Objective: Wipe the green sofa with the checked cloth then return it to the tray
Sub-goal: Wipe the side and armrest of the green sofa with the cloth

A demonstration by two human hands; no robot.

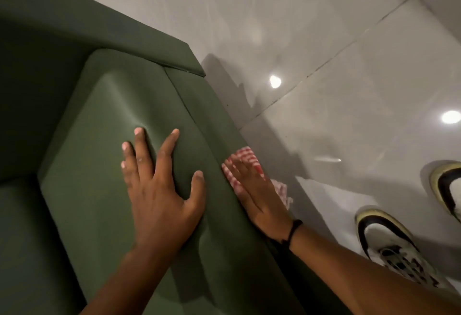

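The checked cloth (245, 162) is pressed flat under the open right hand (254, 190) against the green sofa's (99, 190) outer side, while the empty left hand (159, 190) is spread on the cushion.

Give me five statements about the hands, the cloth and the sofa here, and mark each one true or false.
1. The left hand lies flat on the green sofa with fingers spread. True.
2. The checked cloth is under the left hand. False: it is under the right hand, pressed against the sofa's outer side.
3. The cloth is blue and white. False: it is red and white.
4. The right wrist wears a dark band. True.
5. The person is barefoot. False: two shoes show on the tiled floor.
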